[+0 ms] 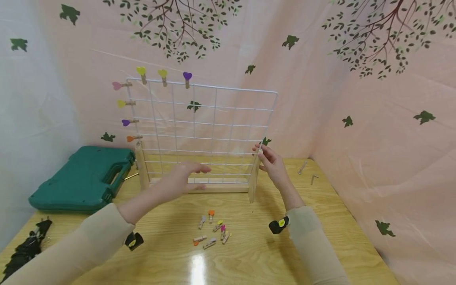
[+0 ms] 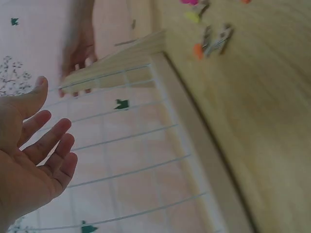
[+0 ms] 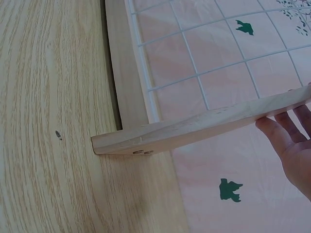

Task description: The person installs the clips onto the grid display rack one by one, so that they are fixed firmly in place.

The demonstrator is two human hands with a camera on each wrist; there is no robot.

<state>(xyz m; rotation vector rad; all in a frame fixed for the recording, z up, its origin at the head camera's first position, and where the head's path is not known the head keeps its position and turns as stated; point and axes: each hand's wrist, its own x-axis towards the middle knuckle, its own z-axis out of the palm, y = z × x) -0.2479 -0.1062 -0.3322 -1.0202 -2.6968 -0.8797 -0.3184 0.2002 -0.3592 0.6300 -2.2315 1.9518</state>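
Note:
A white wire grid (image 1: pixel 213 107) stands upright in a wooden frame with a post at each side. My right hand (image 1: pixel 273 166) grips the top of the right wooden post (image 1: pixel 253 178), thumb and fingers around it beside the grid's edge; the right wrist view shows the fingers (image 3: pixel 286 131) at the post's outer side. My left hand (image 1: pixel 178 180) hovers in front of the lower grid, fingers apart and holding nothing. Clothespins with coloured hearts, such as a purple heart clothespin (image 1: pixel 187 79), are clipped along the grid's top left and left edge.
Several loose heart clothespins (image 1: pixel 210 243) lie on the wooden table (image 1: pixel 160 253) before the frame. A green case (image 1: pixel 83 178) is at left, a black item (image 1: pixel 26 249) nearer. A bolt (image 1: pixel 302 167) and a hex key (image 1: pixel 314 179) lie at right.

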